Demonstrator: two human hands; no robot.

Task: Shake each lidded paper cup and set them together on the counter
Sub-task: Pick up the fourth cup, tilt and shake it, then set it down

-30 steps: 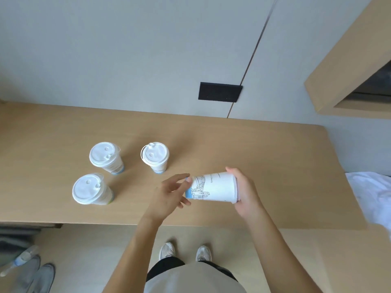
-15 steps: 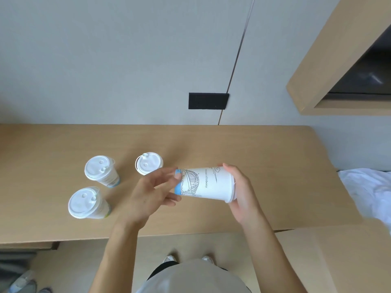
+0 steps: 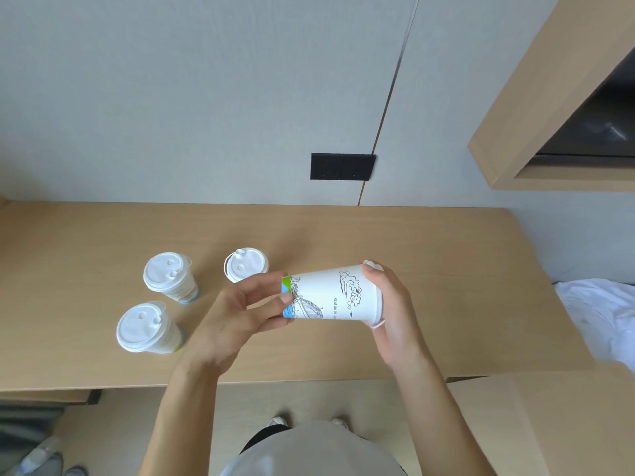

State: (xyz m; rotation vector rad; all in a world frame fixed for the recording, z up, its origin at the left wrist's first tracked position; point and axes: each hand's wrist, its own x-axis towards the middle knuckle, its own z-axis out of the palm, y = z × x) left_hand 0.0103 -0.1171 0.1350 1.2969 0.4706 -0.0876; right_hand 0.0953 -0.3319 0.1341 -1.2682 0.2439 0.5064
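The counter [image 3: 446, 269] runs from the left edge of view to a right end beside a white bed sheet [image 3: 601, 314]; its back edge meets the grey wall [image 3: 206, 97], its front edge lies above the person's shoes; the right half of the counter is bare wood, and a broad bare strip lies along the back edge behind the cups. Three lidded cups stand upright toward the left: the back-left cup [image 3: 170, 277], the front-left cup [image 3: 146, 328] nearer the front edge, and the middle cup [image 3: 245, 264] partly hidden behind the fingers. A black outlet plate [image 3: 342, 166] sits on the wall above the back edge; a wooden shelf box [image 3: 549, 115] juts out at upper right.

The held cup [image 3: 335, 293] lies on its side in the air over the counter's middle, base to the left, lid to the right; it is white with line drawings, small lettering and a blue and green band at the base. The left hand [image 3: 237, 317] has its grip pinched on the base end; the right hand [image 3: 395, 310] has its grip wrapped over the lid end, palm against the lid.
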